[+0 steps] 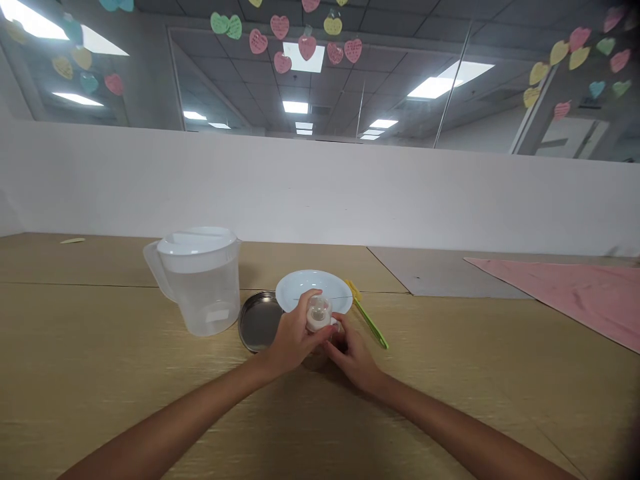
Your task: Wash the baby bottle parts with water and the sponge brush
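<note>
Between my hands is a baby bottle with a clear dome-shaped top and a white collar; its lower body is mostly hidden behind my fingers. My left hand is closed around the collar from the left, thumb across the front. On the right side, my right hand grips the bottle lower down, by a small white handle. Just behind the bottle sits a white bowl. A round metal pan lies left of my left hand, and a green-handled brush with a yellow head rests to the right of the bowl.
A translucent lidded pitcher stands at the left, its handle pointing left. A pink cloth lies at the far right beside a grey sheet. The tan table ends at a white wall below glass panes.
</note>
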The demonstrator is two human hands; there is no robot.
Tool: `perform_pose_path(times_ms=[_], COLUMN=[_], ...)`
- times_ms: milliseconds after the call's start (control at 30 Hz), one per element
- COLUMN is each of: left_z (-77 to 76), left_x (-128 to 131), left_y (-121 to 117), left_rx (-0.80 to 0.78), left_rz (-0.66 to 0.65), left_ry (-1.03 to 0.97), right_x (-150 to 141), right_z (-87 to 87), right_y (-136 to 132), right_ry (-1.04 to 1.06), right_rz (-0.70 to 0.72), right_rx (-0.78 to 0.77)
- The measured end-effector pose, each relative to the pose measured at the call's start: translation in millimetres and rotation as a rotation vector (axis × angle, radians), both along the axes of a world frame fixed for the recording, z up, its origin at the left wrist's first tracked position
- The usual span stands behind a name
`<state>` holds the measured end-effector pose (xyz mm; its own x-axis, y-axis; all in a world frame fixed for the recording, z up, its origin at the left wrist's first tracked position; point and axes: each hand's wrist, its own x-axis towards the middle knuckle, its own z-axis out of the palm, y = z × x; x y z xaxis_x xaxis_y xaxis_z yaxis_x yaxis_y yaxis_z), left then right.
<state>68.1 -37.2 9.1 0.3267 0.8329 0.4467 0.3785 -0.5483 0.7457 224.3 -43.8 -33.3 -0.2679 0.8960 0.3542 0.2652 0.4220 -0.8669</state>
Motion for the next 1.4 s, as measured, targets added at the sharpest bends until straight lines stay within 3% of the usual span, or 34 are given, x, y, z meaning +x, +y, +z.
perform_pose_path(times_ms=[533, 733, 933, 1067, 1300, 1400], left_z=[-2.4, 13.6, 23.4, 22.5, 29.7, 25.1], left_x=[-2, -4, -4, -5, -1, -6], left_y=[4, 3, 10, 15, 14, 25], left_rx=[0.014, -0.103, -0.265, -0.193, -0.327, -0.256], left_rz=[-0.02, -0.095, -0.136, -0.031, -0.026, 0.005], left_ry=[0.027, -0.003, -0.38, -0.41, -0.654, -0.679], right_x=[1, 2, 1, 1, 3, 2], right_z=[-3.8, -3.0, -2.9, -3.1, -5.6, -6.0], right_y=[2, 1, 2, 2, 3, 3], right_ry=[0.002, -0.008, -0.028, -0.034, -0.068, -0.056], right_rz=[0.004, 0.019, 0.024, 0.019, -0.012, -0.011], right_rx=[0.006, -0.009, -0.042, -0.04, -0.026, -0.018])
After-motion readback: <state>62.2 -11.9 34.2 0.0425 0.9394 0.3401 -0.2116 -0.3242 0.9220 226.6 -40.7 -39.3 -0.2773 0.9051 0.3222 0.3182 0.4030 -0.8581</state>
